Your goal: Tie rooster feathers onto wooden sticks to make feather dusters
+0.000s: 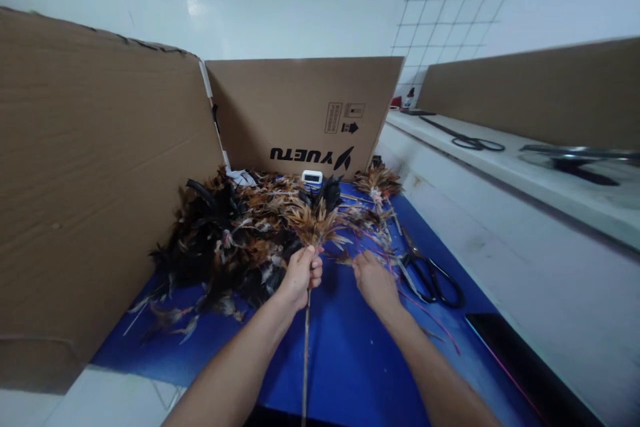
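Note:
My left hand point(303, 273) is closed round a thin stick point(306, 353), just below a bunch of brown and black feathers point(315, 220) at its upper end, like a feather duster. The stick runs down toward the bottom edge of the view. To the right of it, my right hand point(374, 283) is closed, fingers together, with a small brownish feather point(344, 257) sticking out on its left side. A large heap of loose black and brown feathers point(215, 247) lies to the left of and behind my left hand.
Black-handled scissors point(435, 280) and pink cord point(440, 325) lie right on the blue tabletop point(345, 373). A cardboard panel point(280, 107) stands behind, another point(95, 180) at left. A small white digital display point(312, 177) sits at the back. More scissors point(470, 140) rest on the right ledge.

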A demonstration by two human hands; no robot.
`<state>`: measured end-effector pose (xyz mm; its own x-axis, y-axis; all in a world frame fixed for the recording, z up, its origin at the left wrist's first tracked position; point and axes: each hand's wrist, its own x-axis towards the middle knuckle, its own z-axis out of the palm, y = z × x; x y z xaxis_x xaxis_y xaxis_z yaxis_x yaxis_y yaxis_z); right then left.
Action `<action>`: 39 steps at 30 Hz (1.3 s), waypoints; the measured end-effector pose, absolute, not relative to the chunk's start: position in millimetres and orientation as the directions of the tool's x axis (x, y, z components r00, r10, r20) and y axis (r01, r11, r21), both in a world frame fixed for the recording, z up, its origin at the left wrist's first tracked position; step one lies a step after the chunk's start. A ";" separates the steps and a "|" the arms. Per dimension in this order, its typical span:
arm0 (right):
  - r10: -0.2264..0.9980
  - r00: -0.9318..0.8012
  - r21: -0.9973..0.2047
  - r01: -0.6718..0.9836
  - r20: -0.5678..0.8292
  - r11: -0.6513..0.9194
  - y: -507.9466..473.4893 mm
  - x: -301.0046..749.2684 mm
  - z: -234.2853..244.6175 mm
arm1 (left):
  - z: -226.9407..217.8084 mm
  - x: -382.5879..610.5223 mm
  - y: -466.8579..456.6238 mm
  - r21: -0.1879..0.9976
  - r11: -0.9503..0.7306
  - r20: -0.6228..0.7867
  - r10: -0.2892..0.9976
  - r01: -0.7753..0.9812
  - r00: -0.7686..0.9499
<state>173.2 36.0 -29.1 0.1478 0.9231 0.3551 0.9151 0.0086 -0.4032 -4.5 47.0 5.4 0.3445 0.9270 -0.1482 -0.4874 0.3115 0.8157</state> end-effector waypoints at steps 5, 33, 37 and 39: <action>0.868 0.314 -0.636 0.771 0.386 0.004 24.8 186.4 -6.0 | 2.9 -4.0 48.9 0.797 0.346 -0.167 0.914 -0.495 0.370; 0.978 0.192 -0.996 0.052 0.082 0.073 18.0 124.8 -1.2 | 6.9 0.0 35.9 0.818 0.412 -0.147 0.824 -0.400 0.547; 0.974 0.188 -0.992 0.044 0.128 0.122 18.3 125.3 -4.7 | 5.9 0.3 35.7 0.837 0.411 -0.149 0.807 -0.362 0.572; 0.975 0.187 -0.992 0.021 0.122 0.121 17.4 124.2 -3.7 | 5.0 0.0 36.0 0.847 0.403 -0.142 0.799 -0.346 0.584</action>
<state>124.2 17.4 -3.7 0.1867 0.9748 0.1223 0.0207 0.1206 -0.9925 0.0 36.0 5.0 0.5842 0.7991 -0.1417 -0.3461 0.4033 0.8471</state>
